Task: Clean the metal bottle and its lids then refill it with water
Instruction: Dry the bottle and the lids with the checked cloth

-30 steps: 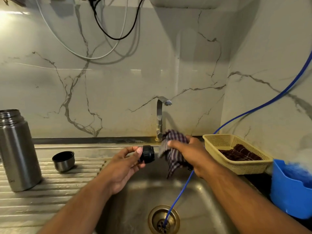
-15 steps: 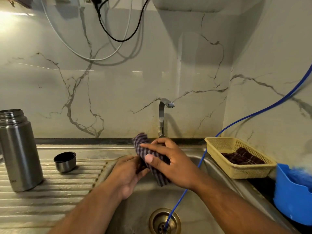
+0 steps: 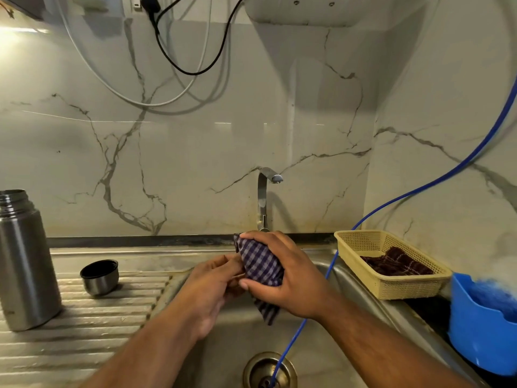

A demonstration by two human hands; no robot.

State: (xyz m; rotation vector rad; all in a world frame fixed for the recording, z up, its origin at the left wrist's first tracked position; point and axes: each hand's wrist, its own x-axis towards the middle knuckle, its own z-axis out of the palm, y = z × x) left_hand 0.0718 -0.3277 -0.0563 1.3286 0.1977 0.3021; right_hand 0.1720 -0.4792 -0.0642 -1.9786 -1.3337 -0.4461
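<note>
Soft checked cloth [image 3: 261,264] is clamped by right hand [image 3: 291,281] and left hand [image 3: 215,281] together; hidden lid presumed small, slippery, best gripped by rim.

1. Over the sink [image 3: 235,337], the right hand [image 3: 288,278] grips a checked cloth [image 3: 260,264].
2. The left hand [image 3: 212,287] curls against it, its hold hidden.
3. Bottle [image 3: 25,261] and cap [image 3: 100,277] stand apart on the drainboard [image 3: 84,331].

1. A ribbed stainless-steel table [image 3: 84,345] with a sunken sink basin.
2. A tall, open brushed-metal bottle [image 3: 23,264] stands upright at its left edge.
3. A small steel cup lid [image 3: 100,277] sits mouth up nearby, apart from the bottle.
4. A cream plastic mesh basket [image 3: 405,287] rests on the right rim, with a blue plastic tub [image 3: 475,340] just beside it.
</note>
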